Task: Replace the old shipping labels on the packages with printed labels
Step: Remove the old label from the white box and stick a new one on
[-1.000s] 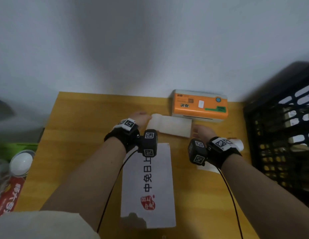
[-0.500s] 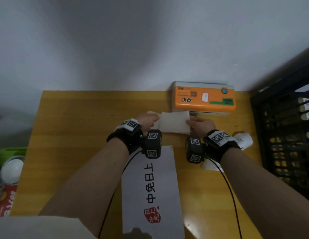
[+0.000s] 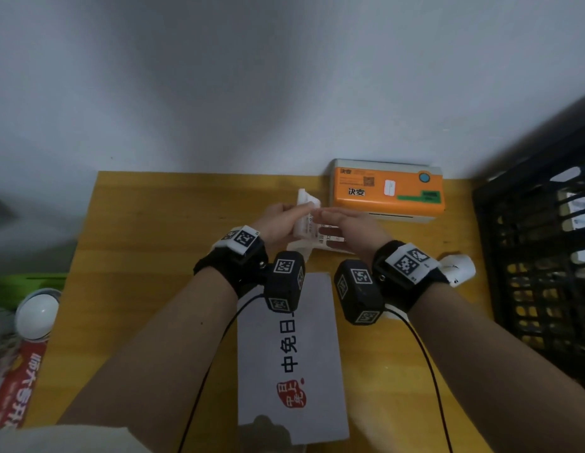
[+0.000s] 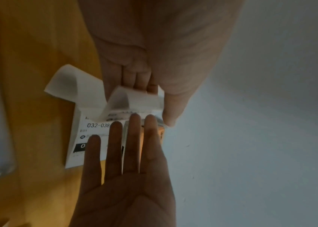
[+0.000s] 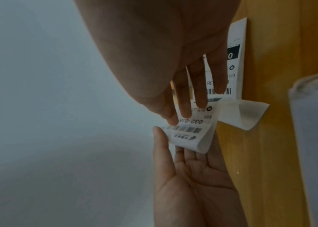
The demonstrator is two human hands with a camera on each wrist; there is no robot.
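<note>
1 printed label [image 4: 95, 125], "032-038", is pinched by left hand [image 4: 154, 46] while right hand [image 4: 127, 192] touches it straight-fingered.

I see the printer [image 3: 387, 191] at the desk's [image 3: 153, 230] far edge, the package [image 3: 291, 371] at its near edge, and the label strip [image 3: 305, 201] between them.

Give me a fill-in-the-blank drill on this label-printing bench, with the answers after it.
1. The label printer against the wall is ____ in colour.
2. The label that the left hand pinches reads 032-____.
3. The black crate stands on the person's ____ side.

Missing words: orange; 038; right.
</note>
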